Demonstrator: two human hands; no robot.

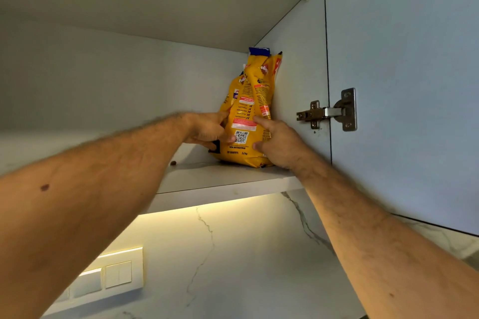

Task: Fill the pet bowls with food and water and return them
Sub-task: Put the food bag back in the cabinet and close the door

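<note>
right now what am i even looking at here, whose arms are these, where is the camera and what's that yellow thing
There is no machine here: these are a person's two bare arms, seen from a camera worn on their head, so the one picture looks where they look, up into an open wall cabinet.

The yellow thing is a dog food bag, standing upright on the cabinet shelf against the right inner wall. Both hands hold it: the left hand grips its left side, and the right hand grips its right side low down, thumb on the front.

A small brown kibble piece lies on the shelf to the left of the bag. The cabinet door hangs open on the right, on a metal hinge. Below the cabinet are a lit marble wall and a switch panel. No pet bowls are in view.
</note>
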